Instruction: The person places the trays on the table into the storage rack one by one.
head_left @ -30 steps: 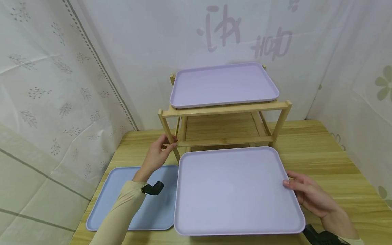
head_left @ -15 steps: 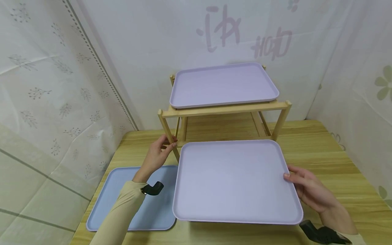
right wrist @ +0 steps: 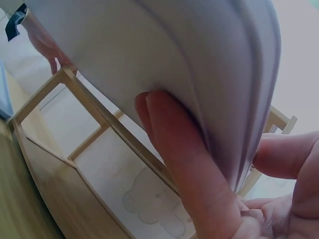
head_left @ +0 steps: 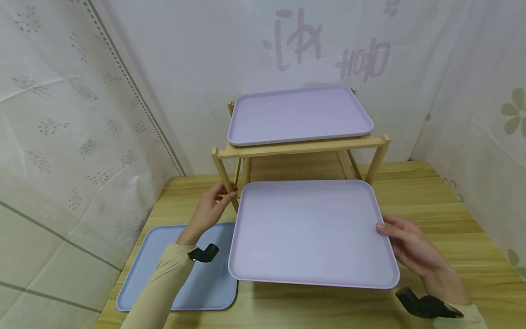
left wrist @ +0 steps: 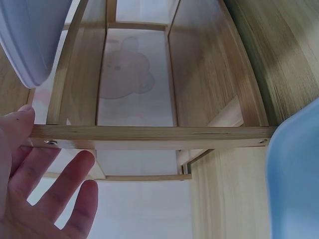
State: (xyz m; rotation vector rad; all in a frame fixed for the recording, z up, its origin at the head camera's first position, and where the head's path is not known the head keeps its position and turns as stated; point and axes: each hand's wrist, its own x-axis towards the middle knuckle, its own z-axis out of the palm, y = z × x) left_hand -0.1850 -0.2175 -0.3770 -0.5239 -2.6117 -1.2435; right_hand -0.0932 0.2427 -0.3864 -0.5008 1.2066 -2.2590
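In the head view, a lilac rectangular tray (head_left: 312,233) is held out in front of a bamboo shelf rack (head_left: 304,147). My right hand (head_left: 415,249) pinches its right rim, thumb on top and fingers underneath, as the right wrist view shows. The near side of this tray hangs above the table; its far edge hides the front rail of the rack's middle shelf, and whether they touch I cannot tell. My left hand (head_left: 210,208) holds the rack's front left leg (left wrist: 149,132). On the rack's top level lies a second lilac tray (head_left: 300,114).
A blue tray (head_left: 205,285) lies on the wooden table (head_left: 435,201) at the left, beneath my left forearm and beside the held tray. White printed curtains (head_left: 197,50) close in the back and both sides. The rack stands near the back one.
My right hand has carried the lilac tray away from me toward the rack, so that it covers more of the middle shelf's front. My left hand stays on the leg.
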